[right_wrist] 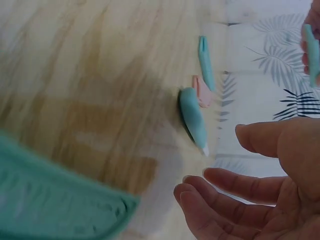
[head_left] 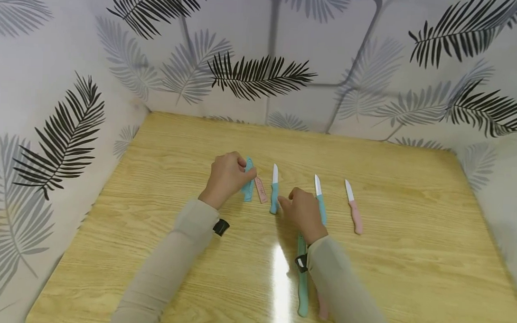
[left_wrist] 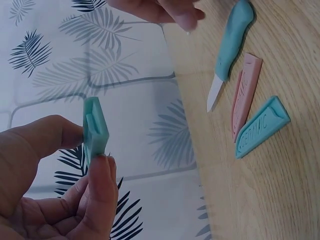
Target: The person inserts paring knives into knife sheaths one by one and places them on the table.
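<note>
My left hand [head_left: 227,177] pinches a teal knife sheath [left_wrist: 95,127] between thumb and fingers, raised over the table. Below it lie a second teal sheath [left_wrist: 262,127], lettered CERAMIC, and a pink sheath [left_wrist: 246,92]. To their right is a small knife with a blue handle [head_left: 274,198] and white blade, its tip pointing away from me. Just beside that handle hovers my right hand [head_left: 303,213], fingers loosely bent and holding nothing. Another blue-handled knife [head_left: 321,206] is partly hidden behind the right hand.
Farther right lies a pink-handled knife [head_left: 355,216] with a bare white blade. A larger green knife [head_left: 303,291], with a green cover seen close up in the right wrist view [right_wrist: 55,195], and a pink handle [head_left: 323,308] lie under the right forearm. Leaf-patterned cloth hangs behind the wooden table [head_left: 191,140].
</note>
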A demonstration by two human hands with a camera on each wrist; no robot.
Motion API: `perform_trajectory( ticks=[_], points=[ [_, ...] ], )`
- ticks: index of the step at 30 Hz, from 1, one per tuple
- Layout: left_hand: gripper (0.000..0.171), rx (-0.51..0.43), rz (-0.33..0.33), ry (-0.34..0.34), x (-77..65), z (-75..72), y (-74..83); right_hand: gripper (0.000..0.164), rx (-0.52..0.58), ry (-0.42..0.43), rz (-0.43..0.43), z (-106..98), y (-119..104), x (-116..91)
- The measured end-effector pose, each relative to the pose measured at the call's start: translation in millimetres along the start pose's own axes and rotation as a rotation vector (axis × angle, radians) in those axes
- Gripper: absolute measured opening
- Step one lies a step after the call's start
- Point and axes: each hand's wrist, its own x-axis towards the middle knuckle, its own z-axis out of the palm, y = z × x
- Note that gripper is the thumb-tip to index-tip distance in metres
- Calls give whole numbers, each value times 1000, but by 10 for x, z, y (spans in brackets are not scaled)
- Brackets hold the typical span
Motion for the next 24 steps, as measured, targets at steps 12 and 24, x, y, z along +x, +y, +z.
perform_trajectory(
  ticks=[12,24],
  points=[
    [32,14,-24,-9,-24,18,-25,34,-81,8,51,211,-118,248],
    [31,14,-36,-10,-15,33,-55,25,-70,49,58,259,-160,311]
  ],
)
